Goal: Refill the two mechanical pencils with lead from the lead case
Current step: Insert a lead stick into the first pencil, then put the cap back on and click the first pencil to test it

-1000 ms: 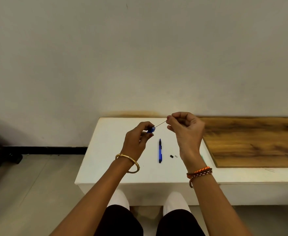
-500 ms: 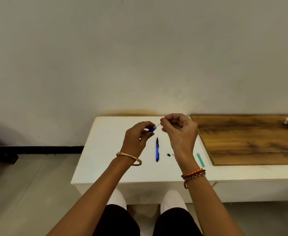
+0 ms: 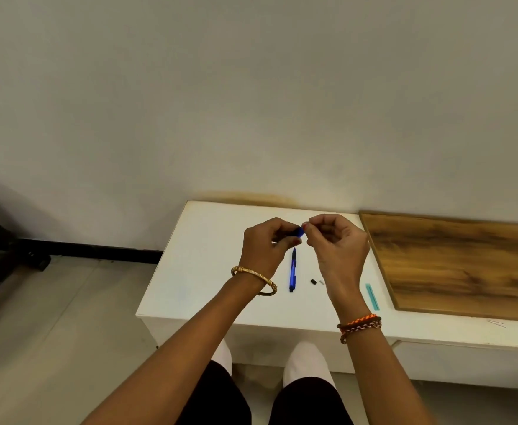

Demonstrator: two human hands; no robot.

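My left hand [image 3: 267, 245] grips a blue mechanical pencil [image 3: 298, 231] above the white table [image 3: 208, 271]; only its open rear end shows past my fingers. My right hand [image 3: 336, 240] pinches its thumb and forefinger together right at that end. The lead between them is hidden. A second blue pencil [image 3: 293, 271] lies on the table under my hands, pointing away from me. Beside it lie a small black cap [image 3: 313, 282] and a tiny white piece [image 3: 321, 282]. The teal lead case [image 3: 372, 296] lies to the right.
A wooden board [image 3: 466, 265] covers the table's right part, just beyond the lead case. A couple of thin loose leads [image 3: 496, 323] lie near the front edge at the right. The wall stands right behind the table. My knees are below its front edge.
My right hand has moved left to the pencil's end. The length of lead that showed between my hands has shrunk to nothing.
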